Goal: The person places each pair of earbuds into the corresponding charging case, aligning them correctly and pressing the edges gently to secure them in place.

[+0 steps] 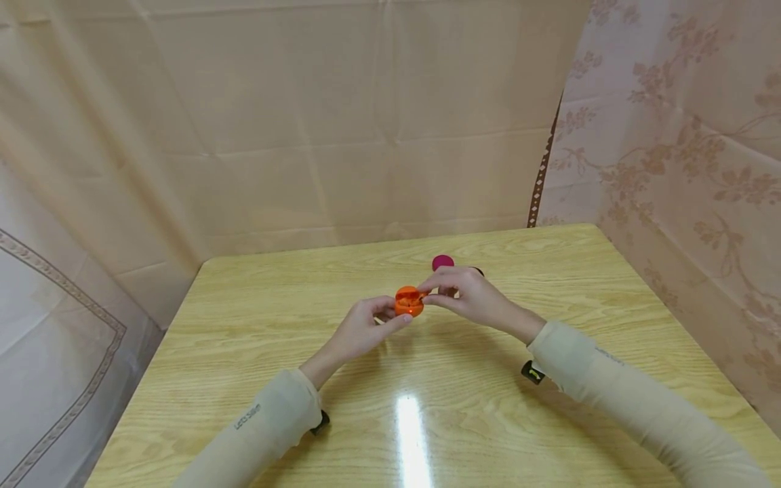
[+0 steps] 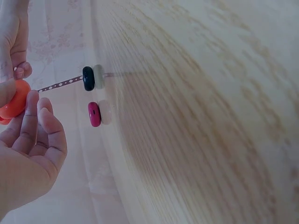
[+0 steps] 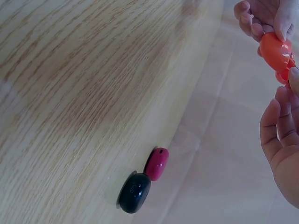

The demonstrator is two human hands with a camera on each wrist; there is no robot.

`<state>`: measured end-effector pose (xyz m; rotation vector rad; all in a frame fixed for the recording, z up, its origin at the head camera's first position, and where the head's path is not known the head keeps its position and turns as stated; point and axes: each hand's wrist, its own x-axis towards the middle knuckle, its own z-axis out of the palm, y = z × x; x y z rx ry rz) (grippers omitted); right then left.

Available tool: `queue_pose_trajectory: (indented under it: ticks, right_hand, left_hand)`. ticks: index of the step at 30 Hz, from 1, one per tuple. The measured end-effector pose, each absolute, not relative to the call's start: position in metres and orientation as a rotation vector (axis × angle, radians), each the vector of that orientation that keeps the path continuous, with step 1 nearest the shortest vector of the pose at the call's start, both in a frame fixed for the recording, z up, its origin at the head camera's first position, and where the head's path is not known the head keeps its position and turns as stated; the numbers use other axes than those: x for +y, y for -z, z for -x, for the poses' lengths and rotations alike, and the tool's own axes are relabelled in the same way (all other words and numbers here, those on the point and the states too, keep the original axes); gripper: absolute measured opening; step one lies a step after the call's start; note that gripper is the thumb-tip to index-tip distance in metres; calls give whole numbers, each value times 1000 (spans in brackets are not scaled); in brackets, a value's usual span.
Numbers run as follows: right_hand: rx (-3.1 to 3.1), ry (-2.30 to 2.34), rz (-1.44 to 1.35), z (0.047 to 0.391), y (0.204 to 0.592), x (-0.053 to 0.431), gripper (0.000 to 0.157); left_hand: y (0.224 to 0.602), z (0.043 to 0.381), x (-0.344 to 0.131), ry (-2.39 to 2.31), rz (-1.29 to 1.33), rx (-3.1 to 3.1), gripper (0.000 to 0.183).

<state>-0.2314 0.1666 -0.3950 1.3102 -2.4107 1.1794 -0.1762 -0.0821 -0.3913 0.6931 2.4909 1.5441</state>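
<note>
An orange earbud case (image 1: 409, 309) is held up over the table with its lid raised. My left hand (image 1: 364, 327) grips it from the left, thumb at the near side and fingers behind. From the right, my right hand (image 1: 470, 293) pinches a small orange earbud (image 1: 424, 295) between thumb and fingertips, right at the case's edge. The fingertips hide most of this earbud. In the left wrist view the case's rounded orange shell (image 2: 19, 99) shows between both hands.
Behind the hands, a magenta case (image 1: 442, 261) and a glossy dark case (image 3: 134, 192) stand side by side on the wood-grain table (image 1: 256, 298). In the head view the right hand hides most of the dark one. Cloth curtains (image 1: 342, 122) hang behind the table.
</note>
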Motion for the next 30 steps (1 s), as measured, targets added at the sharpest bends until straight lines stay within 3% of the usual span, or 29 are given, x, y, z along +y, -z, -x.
queue_pose_trajectory:
  ticks: [13,30]
  right_hand:
    - [-2395,-1204,-1316,230,395,166,24]
    - [-2441,-1140,-1305,228,393,163,18]
  left_hand:
    - [425,196,-85,-1531,-693,2494,22]
    - [428,196,-86,-1540,-717,2506,23]
